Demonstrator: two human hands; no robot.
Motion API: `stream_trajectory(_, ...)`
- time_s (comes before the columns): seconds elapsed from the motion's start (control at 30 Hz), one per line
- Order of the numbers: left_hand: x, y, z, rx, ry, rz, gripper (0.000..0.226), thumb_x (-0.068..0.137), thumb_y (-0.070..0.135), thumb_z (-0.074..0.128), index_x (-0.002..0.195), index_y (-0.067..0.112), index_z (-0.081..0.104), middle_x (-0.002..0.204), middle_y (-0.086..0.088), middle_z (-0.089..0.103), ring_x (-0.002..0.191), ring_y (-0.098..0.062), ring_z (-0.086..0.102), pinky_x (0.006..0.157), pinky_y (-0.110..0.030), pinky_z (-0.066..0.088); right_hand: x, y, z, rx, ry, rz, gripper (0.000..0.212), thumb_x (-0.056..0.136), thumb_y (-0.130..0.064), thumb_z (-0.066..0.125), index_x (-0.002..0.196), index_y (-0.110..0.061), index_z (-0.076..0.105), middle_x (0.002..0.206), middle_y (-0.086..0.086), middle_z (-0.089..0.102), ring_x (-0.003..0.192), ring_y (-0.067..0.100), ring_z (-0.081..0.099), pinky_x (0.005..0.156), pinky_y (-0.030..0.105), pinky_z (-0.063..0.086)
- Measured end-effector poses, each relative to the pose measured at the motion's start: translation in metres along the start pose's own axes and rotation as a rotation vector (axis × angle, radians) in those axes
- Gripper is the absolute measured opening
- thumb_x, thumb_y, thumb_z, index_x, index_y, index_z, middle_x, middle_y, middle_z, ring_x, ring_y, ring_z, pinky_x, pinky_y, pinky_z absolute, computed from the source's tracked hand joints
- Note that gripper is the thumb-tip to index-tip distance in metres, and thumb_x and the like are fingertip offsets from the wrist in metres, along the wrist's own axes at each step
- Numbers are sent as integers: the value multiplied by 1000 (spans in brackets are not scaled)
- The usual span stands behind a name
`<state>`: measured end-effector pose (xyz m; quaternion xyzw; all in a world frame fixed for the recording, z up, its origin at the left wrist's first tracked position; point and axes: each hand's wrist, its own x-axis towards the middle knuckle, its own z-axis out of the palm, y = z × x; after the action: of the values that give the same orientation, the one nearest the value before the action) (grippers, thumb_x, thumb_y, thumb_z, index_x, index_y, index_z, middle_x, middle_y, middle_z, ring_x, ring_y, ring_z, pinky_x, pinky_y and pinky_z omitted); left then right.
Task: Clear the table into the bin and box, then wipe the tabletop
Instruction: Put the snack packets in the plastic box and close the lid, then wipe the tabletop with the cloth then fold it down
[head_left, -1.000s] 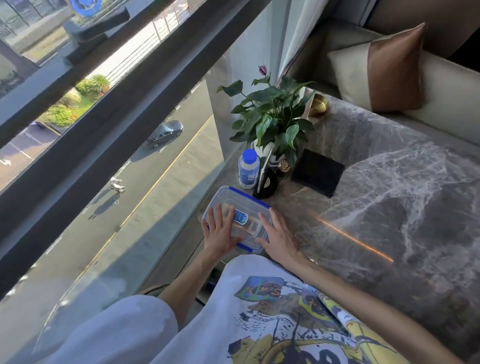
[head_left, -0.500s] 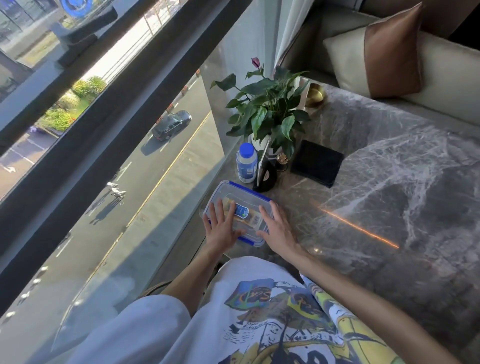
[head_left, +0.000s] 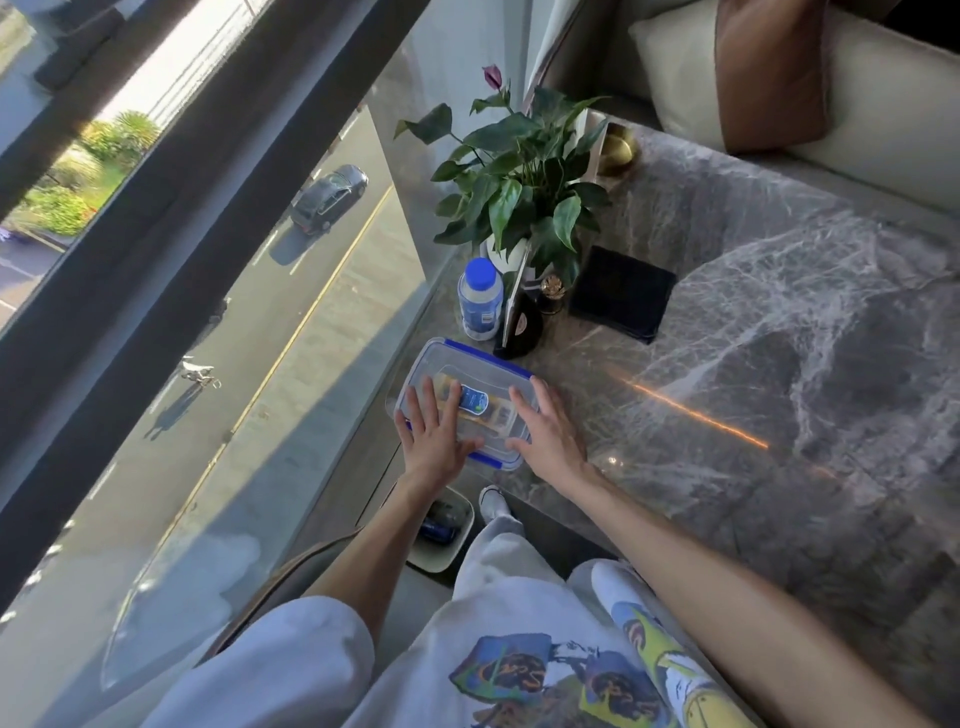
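Observation:
A clear plastic box (head_left: 467, 374) with a blue-rimmed lid stands at the near left corner of the grey marble table (head_left: 753, 364), with yellow and blue items inside. My left hand (head_left: 434, 434) lies flat on the left part of the lid, fingers spread. My right hand (head_left: 548, 428) presses flat on the lid's right edge. A folded black cloth (head_left: 621, 293) lies on the table beyond the box. Down on the floor beside the table stands a small bin (head_left: 447, 530) with a dark can in it.
A blue-capped water bottle (head_left: 480, 299), a small dark stand (head_left: 519, 332) and a potted plant (head_left: 519, 171) stand behind the box by the window glass. A gold dish (head_left: 615, 150) sits at the far corner. A sofa with a cushion (head_left: 737, 73) borders the far side.
The hands stay pressed on the box lid. The view has tilted down, bringing my legs, a shoe and the floor bin into sight.

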<state>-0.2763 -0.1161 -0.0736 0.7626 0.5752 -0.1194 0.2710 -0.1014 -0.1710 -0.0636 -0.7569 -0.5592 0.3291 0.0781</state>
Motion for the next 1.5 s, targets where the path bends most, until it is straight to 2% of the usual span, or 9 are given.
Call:
stream_trajectory(0.23,-3,10,-6,23,-11,-40,90,91,49,54,153,32,-10,159,-12,-24,144,-35,-30,117,-58,-12,0,6,3,4,-41,-18,83,87,-30,68,153,-28,17,163,3,0,149,25,13,117,43,29)
stream_trajectory(0.37,-5,29,-13,-25,-12,-89,95,89,38,62,152,33,-10,161,-9,-15,146,-39,-22,114,-62,-8,-6,16,-13,94,-137,-39,75,93,-38,58,153,-31,15,163,-1,-9,150,24,-1,120,40,18)
stream_trajectory(0.47,-10,49,-18,57,-2,-46,84,93,38,56,153,28,-1,161,-11,1,148,-41,-5,117,-60,3,-21,36,-32,126,-80,-59,68,95,-45,52,153,-29,20,164,2,3,150,23,3,119,40,14)
stream_trajectory(0.57,-20,74,-20,112,-23,26,68,98,42,43,154,24,10,162,-12,11,149,-38,5,119,-55,11,-43,66,-53,203,5,-26,61,95,-42,52,149,-22,33,159,3,25,147,19,23,117,34,22)
stream_trajectory(0.7,-42,110,-10,141,14,116,57,98,41,40,150,23,23,157,-10,26,146,-34,19,115,-51,20,-77,118,-75,151,37,16,56,95,-42,53,144,-16,43,154,5,37,142,20,34,115,33,28)
stream_trajectory(0.83,-63,142,9,144,12,132,58,98,43,38,151,24,23,158,-7,25,146,-34,18,117,-52,17,-105,164,-89,94,62,37,57,94,-42,54,142,-12,46,150,7,42,139,23,38,113,39,32)
stream_trajectory(1.1,-80,179,39,133,-53,76,60,98,51,34,151,25,23,159,-6,24,148,-31,18,120,-54,11,-126,207,-110,100,50,35,55,95,-39,54,141,-11,47,150,10,42,139,23,38,114,33,28)
stream_trajectory(1.37,-66,193,32,69,-24,58,56,98,49,36,146,21,35,150,-2,43,139,-24,37,115,-47,22,-112,211,-124,117,-10,54,55,96,-42,51,143,-12,45,151,8,40,141,20,35,113,32,27)
stream_trajectory(1.5,-31,199,14,41,-16,89,53,98,46,39,142,19,40,142,-6,52,132,-27,46,111,-47,32,-88,203,-139,128,60,52,53,95,-37,55,139,-9,49,146,9,47,136,22,42,109,30,29)
